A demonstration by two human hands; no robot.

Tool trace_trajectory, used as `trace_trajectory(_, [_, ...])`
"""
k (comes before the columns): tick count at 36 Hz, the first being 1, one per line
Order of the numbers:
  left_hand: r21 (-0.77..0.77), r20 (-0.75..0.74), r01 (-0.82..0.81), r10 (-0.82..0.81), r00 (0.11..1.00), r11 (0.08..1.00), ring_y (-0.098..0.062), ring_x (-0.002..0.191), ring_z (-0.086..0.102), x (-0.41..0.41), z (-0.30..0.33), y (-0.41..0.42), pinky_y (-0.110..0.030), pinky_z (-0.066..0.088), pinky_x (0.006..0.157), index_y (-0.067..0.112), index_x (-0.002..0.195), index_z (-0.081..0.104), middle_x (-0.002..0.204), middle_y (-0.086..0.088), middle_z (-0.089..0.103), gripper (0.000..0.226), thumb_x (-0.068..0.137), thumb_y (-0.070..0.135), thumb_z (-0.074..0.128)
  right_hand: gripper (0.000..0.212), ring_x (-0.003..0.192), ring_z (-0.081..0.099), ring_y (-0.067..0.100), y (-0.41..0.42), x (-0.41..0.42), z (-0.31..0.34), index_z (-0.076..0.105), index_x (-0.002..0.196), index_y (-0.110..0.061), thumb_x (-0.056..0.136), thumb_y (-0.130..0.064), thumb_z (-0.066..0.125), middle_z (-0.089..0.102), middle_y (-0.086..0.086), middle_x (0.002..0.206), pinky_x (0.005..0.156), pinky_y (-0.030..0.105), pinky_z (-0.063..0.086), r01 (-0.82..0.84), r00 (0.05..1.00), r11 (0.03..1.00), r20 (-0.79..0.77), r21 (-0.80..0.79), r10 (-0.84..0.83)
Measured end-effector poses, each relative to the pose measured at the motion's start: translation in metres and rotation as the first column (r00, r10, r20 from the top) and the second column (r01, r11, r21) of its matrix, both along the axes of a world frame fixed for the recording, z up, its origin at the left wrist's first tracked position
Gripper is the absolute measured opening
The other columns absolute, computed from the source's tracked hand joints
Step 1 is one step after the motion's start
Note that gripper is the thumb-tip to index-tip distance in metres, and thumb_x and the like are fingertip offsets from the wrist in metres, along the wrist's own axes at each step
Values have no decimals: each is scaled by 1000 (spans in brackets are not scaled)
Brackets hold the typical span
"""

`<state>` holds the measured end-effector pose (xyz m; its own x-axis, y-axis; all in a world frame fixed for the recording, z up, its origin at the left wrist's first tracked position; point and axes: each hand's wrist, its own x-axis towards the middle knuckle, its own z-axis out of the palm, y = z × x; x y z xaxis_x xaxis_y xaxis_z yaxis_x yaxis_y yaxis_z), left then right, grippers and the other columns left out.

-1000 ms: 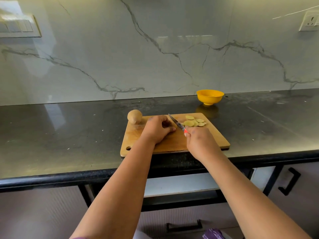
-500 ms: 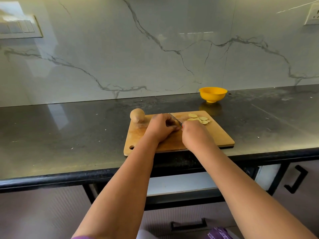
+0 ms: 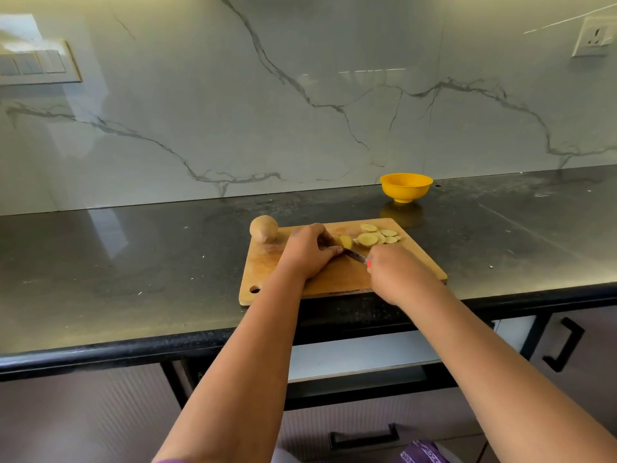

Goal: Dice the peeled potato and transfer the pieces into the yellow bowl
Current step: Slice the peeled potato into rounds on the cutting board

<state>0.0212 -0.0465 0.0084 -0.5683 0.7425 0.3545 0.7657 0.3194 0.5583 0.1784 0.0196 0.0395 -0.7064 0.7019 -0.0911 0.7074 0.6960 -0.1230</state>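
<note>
left hand (image 3: 309,252) pins the peeled potato (image 3: 346,241) mid-board; right hand (image 3: 397,272), gripping the knife (image 3: 354,255), has drawn back, so another slice follows.

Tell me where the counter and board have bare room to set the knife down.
Free: the counter left of the board; the counter between board and bowl out to the right edge; the board's near-left area by its hole. Crowded: the board's far side, with whole potato, left hand on the cut potato, slices, knife, right hand.
</note>
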Motion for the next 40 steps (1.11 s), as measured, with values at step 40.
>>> trace_trajectory(40, [124, 7, -71, 70, 998, 990, -7, 67, 64, -1, -1, 11, -19, 50, 65, 17, 95, 72, 76, 7, 70, 16, 99, 25, 58, 34, 89, 64, 22, 11, 9, -23, 56, 134, -16, 101, -21, 46, 64, 8, 109, 72, 31, 56, -77, 840, 993, -542, -91, 15])
